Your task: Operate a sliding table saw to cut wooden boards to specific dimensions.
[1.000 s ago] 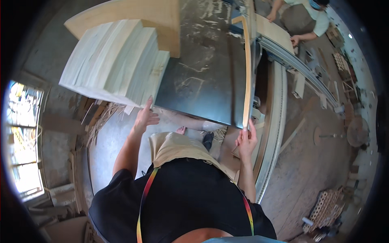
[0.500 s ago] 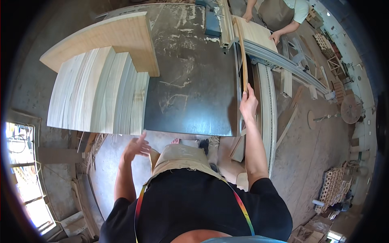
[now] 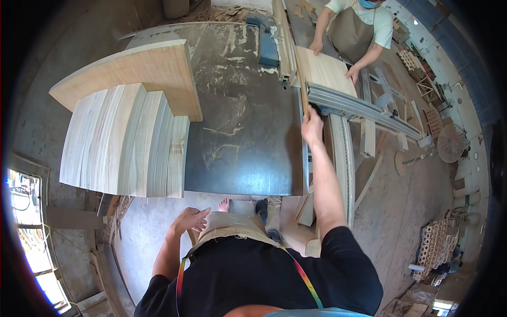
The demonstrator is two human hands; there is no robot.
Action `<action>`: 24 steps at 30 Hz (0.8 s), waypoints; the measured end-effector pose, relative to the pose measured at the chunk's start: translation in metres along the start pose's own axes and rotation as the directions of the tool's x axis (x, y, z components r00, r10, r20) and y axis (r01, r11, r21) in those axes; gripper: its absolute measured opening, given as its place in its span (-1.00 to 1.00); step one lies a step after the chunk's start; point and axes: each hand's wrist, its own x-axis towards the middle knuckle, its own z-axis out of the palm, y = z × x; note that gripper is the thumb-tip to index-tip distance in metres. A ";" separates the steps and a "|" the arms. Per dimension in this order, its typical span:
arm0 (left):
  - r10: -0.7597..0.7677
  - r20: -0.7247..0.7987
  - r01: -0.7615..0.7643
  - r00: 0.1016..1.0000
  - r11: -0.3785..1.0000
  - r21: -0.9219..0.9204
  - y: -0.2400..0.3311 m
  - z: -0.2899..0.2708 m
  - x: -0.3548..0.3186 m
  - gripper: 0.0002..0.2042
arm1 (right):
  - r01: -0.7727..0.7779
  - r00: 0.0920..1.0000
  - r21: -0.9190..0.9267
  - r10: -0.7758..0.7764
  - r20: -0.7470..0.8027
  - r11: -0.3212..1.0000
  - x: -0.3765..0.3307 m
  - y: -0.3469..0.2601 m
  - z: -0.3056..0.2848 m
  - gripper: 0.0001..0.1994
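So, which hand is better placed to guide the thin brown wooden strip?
Probably the right hand, touching the strip at its near end; the left hand looks empty, near the beige waist cloth.

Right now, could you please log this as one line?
left hand: empty, near beige cloth apron | right hand: holding thin tan wooden strip | co-worker's hands: on pale wooden board

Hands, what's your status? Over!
Right hand gripping strip. Left hand empty, by apron. Wood stack at table's left. Co-worker's hands on board beside strip.

Bright window [image 3: 29,232] left; grey wall [image 3: 71,186]; dusty floor [image 3: 391,211].
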 end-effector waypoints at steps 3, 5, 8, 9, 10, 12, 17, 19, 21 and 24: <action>0.028 0.014 -0.029 1.000 0.999 0.039 0.010 0.002 0.010 -0.32 | 0.002 1.000 0.020 -0.002 -0.006 1.000 -0.034 0.002 0.009 -0.57; 0.034 0.016 -0.035 0.999 0.997 0.062 0.020 0.002 0.017 -0.33 | 0.018 0.999 0.049 -0.016 -0.031 0.999 -0.049 -0.001 0.012 -0.57; 0.068 0.046 -0.070 0.997 0.997 0.043 0.039 0.013 0.030 -0.38 | -0.051 0.998 0.012 0.051 0.024 0.999 -0.065 -0.003 0.012 -0.55; 0.064 0.050 -0.066 0.997 0.997 0.050 0.045 0.018 0.032 -0.40 | -0.125 0.988 -0.025 0.127 0.083 0.992 -0.067 -0.003 0.011 -0.55; 0.079 0.060 -0.081 0.995 0.996 0.027 0.052 0.024 0.036 -0.44 | -0.075 0.996 -0.003 0.075 0.053 0.997 -0.073 -0.002 0.011 -0.55; 0.060 0.065 -0.061 0.996 0.998 0.017 0.069 0.030 0.041 -0.48 | -0.025 0.999 0.011 0.024 0.035 1.000 -0.079 -0.002 0.013 -0.53; 0.155 0.244 -0.130 0.957 0.985 -0.115 0.105 0.042 0.061 -0.54 | -0.055 0.995 -0.022 0.056 0.079 0.998 -0.120 -0.003 0.011 -0.52; 0.113 0.254 -0.074 0.961 0.985 -0.157 0.119 0.055 0.077 -0.54 | -0.149 0.976 -0.105 0.163 0.145 0.983 -0.133 -0.004 0.004 -0.51; 0.135 0.221 -0.100 0.966 0.981 -0.163 0.133 0.068 0.097 -0.45 | -0.111 0.984 -0.080 0.120 0.132 0.991 -0.143 -0.007 -0.001 -0.51; 0.128 0.271 -0.058 0.954 0.966 -0.253 0.161 0.101 0.131 -0.48 | -0.114 0.985 -0.038 0.118 0.126 0.993 -0.158 -0.014 -0.009 -0.52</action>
